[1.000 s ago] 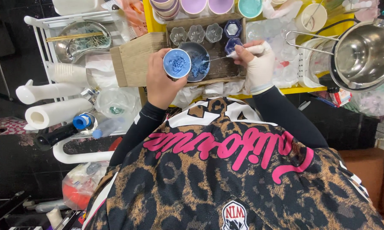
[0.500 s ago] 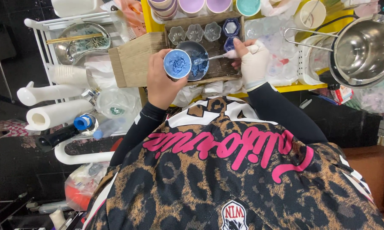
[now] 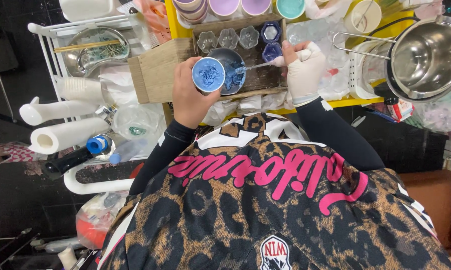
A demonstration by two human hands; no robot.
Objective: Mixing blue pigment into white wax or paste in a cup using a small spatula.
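Note:
My left hand (image 3: 189,92) grips a small cup (image 3: 208,75) filled with blue paste, held just left of a dark metal bowl (image 3: 227,59) that also holds blue material. My right hand (image 3: 301,70), in a white glove, holds a thin metal spoon (image 3: 258,65) whose tip reaches into the bowl. The bowl rests on a dark wooden tray (image 3: 258,82). Clear flower-shaped molds (image 3: 229,38) and two dark blue molds (image 3: 271,41) line the tray's far side.
A large steel pot (image 3: 425,57) stands at the right. Pastel cups (image 3: 225,6) sit at the back on a yellow table (image 3: 169,20). A white rack at the left carries a steel dish (image 3: 88,50), paper towel roll (image 3: 60,135) and bottles. A wooden block (image 3: 158,75) lies left of the tray.
My left hand has tilted the blue cup closer to the bowl. My right hand has shifted the spoon so its tip is in the bowl.

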